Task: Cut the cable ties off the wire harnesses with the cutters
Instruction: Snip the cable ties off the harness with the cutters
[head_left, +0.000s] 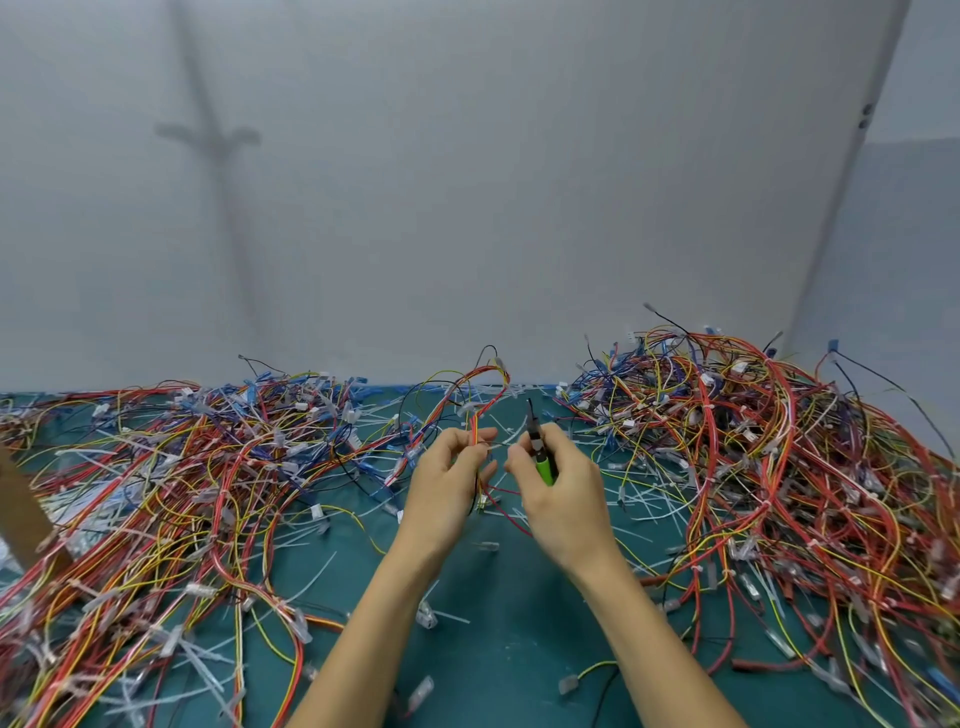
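Observation:
My left hand (449, 486) pinches a thin wire harness (480, 397) of red, yellow and orange wires, which arches up and back from my fingers. A pale cable tie (500, 445) sticks out sideways from the harness toward my right hand. My right hand (558, 491) grips the green-handled cutters (540, 452), whose dark jaws point up just right of the tie. Whether the jaws touch the tie is unclear.
A big tangle of wire harnesses (171, 488) covers the left of the green table (498, 654), and a taller heap of harnesses (779, 457) fills the right. Cut white ties (644, 493) litter the middle. A grey wall stands behind. A brown board (21, 514) leans at the left edge.

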